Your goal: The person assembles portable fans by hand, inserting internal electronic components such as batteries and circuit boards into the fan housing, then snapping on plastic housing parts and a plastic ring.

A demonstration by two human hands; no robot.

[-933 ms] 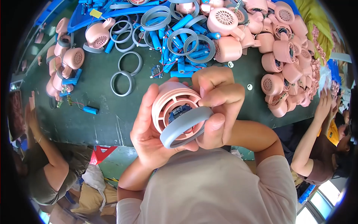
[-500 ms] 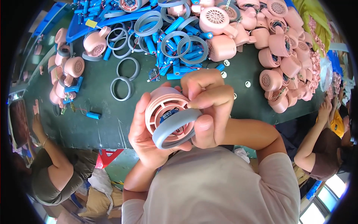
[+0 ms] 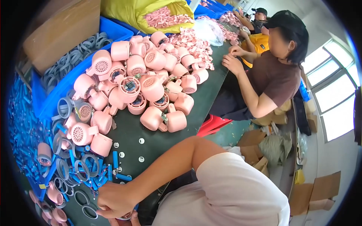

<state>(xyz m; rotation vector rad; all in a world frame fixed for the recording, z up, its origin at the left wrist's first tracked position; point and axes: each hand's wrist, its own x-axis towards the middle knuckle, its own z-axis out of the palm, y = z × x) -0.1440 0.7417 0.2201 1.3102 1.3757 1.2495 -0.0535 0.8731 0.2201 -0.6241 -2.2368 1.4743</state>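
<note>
At the lower edge, my right hand (image 3: 115, 199) is curled with its back toward me over a pink fan housing (image 3: 125, 217). Only a sliver of that housing shows, and what my right fingers hold is hidden under the hand. A small part of my left hand (image 3: 134, 219) shows beside the housing, its fingers bent against it; the rest is cut off by the frame edge. Two loose grey rings (image 3: 89, 211) lie on the table by my right hand. Blue cylindrical batteries (image 3: 109, 171) with wires lie just beyond.
Pink fan housings (image 3: 152, 88) are heaped on the dark green table (image 3: 169, 141). Behind stand a blue bin of grey rings (image 3: 81, 51) and a yellow-green sack (image 3: 132, 15) of small pink parts. A co-worker (image 3: 264, 71) sits at the table's right edge. White round stickers (image 3: 141, 141) dot the table.
The view has swung to the right, so my hands now sit at the lower left. The grey ring I held against the housing is now out of sight.
</note>
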